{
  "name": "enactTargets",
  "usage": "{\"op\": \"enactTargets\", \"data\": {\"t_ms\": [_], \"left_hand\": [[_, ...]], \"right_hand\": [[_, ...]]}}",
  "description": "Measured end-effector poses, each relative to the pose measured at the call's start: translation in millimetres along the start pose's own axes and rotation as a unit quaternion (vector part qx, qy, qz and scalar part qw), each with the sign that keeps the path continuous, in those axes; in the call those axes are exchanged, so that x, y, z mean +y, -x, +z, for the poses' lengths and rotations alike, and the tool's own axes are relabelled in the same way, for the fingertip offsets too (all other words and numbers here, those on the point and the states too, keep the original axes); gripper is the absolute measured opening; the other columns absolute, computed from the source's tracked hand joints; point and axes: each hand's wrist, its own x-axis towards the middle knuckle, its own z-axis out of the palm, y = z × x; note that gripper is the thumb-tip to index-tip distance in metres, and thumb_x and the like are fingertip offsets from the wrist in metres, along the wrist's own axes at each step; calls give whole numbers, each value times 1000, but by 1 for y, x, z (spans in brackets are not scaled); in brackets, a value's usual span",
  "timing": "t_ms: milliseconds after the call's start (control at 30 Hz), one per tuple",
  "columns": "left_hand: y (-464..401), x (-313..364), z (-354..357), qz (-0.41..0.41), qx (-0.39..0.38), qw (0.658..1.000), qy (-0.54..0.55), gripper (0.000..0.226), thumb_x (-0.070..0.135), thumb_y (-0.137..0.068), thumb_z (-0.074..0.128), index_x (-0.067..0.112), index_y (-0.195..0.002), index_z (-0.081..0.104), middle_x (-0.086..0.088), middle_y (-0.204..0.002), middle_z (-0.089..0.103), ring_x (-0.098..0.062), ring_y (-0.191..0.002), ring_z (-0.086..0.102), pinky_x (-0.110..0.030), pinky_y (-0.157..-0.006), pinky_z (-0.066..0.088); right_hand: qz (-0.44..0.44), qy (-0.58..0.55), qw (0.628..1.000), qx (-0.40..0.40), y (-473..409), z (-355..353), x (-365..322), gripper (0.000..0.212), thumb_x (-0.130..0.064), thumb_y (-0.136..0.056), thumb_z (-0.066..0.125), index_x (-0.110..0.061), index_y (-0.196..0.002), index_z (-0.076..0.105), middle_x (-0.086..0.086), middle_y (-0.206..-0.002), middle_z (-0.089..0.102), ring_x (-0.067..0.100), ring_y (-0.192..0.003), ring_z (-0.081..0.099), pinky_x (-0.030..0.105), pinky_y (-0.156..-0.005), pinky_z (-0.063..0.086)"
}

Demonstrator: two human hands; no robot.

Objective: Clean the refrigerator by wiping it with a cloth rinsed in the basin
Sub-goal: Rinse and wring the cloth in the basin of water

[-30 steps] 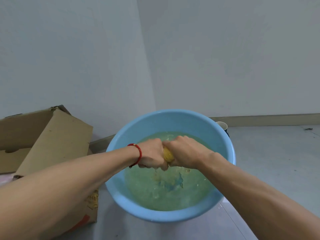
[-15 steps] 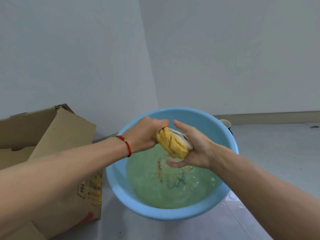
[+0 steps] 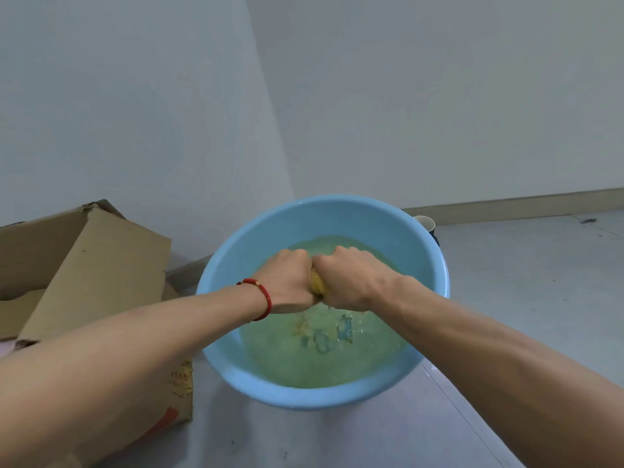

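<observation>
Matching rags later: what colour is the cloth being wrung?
Yellow cloth, head view.

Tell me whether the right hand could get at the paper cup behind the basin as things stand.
Probably not at once: the right hand grips the yellow cloth together with the left hand, and the blue basin hides most of the paper cup.
</observation>
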Motion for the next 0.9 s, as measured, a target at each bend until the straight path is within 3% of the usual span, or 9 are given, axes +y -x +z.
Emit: {"op": "enactTargets", "data": {"t_ms": [133,233,400,533,633,700,767,833,900], "left_hand": [[0,11,-6,-145,-206,913,320,28,11,-80,76,12,-71,49,-5,-57,38,-17,-44,26,-23,-46,21],[-6,7,-14,-191,-338,857,338,24,14,-85,76,13,-90,52,-6,-64,38,-16,-49,26,-24,-48,22],[-12,4,-10,-123,-153,978,72,19,12,-77,77,13,-70,60,-4,-57,50,-23,-50,44,-26,-47,38],[-2,-7,-13,54,95,993,39,27,8,-78,67,18,-58,53,4,-57,55,-22,-56,53,-30,-53,35],[-2,-10,-21,164,233,958,33,20,-1,-72,62,14,-84,70,1,-77,66,-24,-71,64,-35,-60,48],[-4,-13,-29,232,256,938,25,33,-9,-69,65,12,-94,72,0,-83,66,-21,-72,64,-35,-62,51],[-4,-18,-38,293,252,921,-41,32,-11,-69,71,8,-95,72,-3,-82,65,-22,-67,62,-34,-58,49],[-4,-22,-45,332,220,907,-139,28,-7,-66,77,9,-87,68,-4,-75,62,-25,-59,60,-33,-48,43],[0,-13,-47,292,154,920,-209,22,-3,-70,72,13,-83,62,-6,-72,62,-30,-60,61,-31,-47,35]], "right_hand": [[-64,123,989,55,7,0,3,14,-10,-94,56,-13,-102,44,8,-96,69,37,-76,62,37,-53,27],[-56,132,989,46,5,1,0,12,-13,-99,54,-12,-102,43,8,-98,69,38,-88,68,37,-58,32],[82,-222,963,-132,4,-12,9,43,-25,-85,79,-6,-114,52,4,-93,63,25,-83,62,36,-68,52],[167,-652,724,-151,11,-18,40,36,-46,-94,67,-11,-99,67,12,-98,66,27,-89,64,44,-83,59],[136,-808,532,-215,9,-7,31,63,-61,-81,75,-5,-109,70,23,-114,65,40,-108,64,62,-88,57],[76,-848,460,-254,8,-4,19,73,-55,-80,76,-3,-129,58,36,-135,55,53,-119,61,59,-85,61],[32,-821,495,-281,9,-8,14,57,-39,-92,67,-5,-133,48,32,-124,64,38,-97,73,29,-63,64],[48,-709,656,-254,7,-13,11,31,-19,-96,68,-8,-122,54,10,-87,70,12,-56,59,16,-38,39],[95,-508,835,-190,1,-15,6,13,-16,-88,74,-12,-92,63,3,-66,57,13,-46,43,23,-40,29]]}}
